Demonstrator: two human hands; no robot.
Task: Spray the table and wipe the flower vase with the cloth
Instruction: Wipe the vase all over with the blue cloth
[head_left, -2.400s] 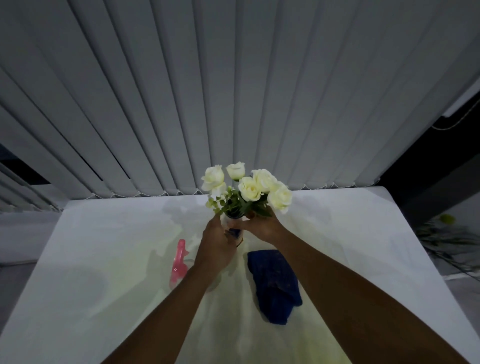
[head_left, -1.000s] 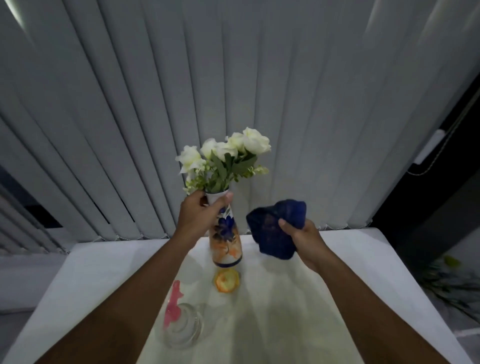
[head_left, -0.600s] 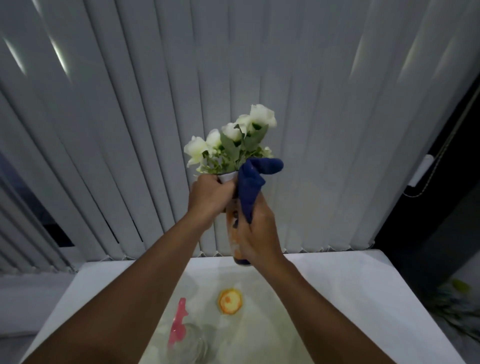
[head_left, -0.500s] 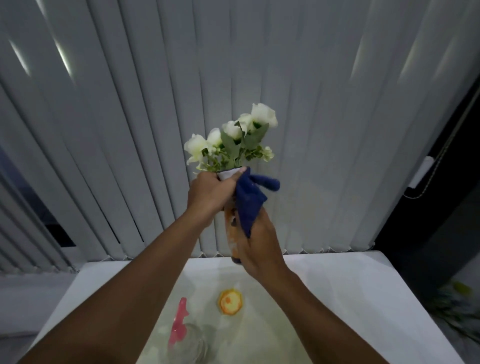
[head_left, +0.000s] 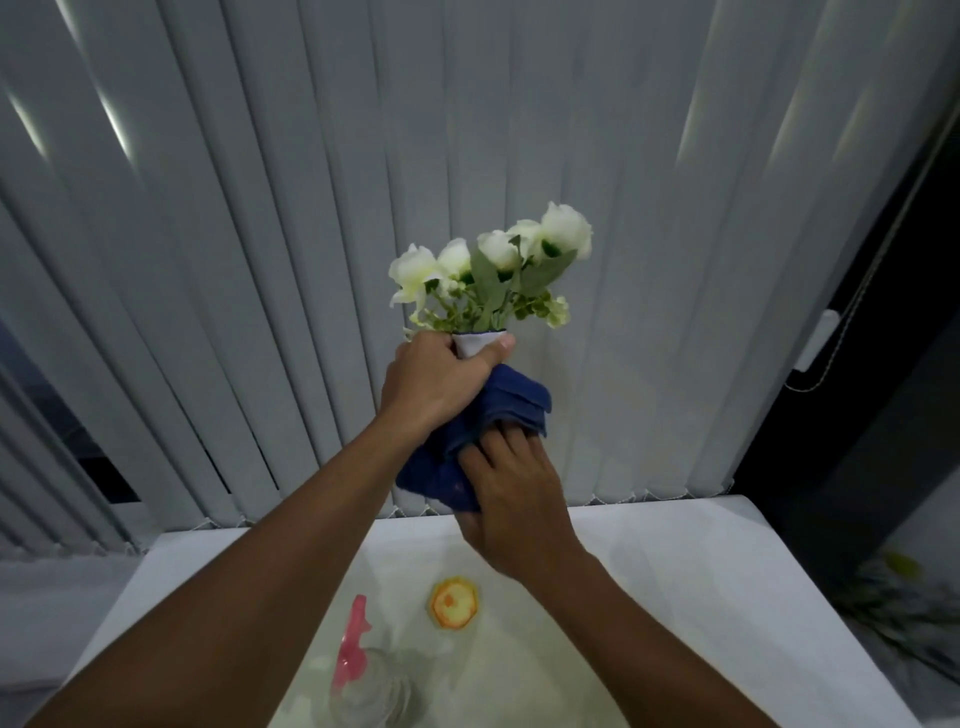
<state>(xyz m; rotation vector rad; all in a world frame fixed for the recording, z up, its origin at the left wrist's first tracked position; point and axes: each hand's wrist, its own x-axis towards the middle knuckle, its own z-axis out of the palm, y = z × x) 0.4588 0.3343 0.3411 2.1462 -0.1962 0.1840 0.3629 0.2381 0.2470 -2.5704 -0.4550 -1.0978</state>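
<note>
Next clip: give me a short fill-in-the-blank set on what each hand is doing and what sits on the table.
1. The left hand grips the white neck of the flower vase just below the ____ roses.
2. The right hand presses a dark ____ cloth against the vase body.
3. On the white table, the clear spray bottle has a ____ trigger head.

Missing words: white; blue; pink

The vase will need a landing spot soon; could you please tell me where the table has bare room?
The table's right half is bare, from the orange disc to the right edge. The left strip beside the spray bottle is also bare. The near middle is crowded: bottle, disc and both forearms.
</note>
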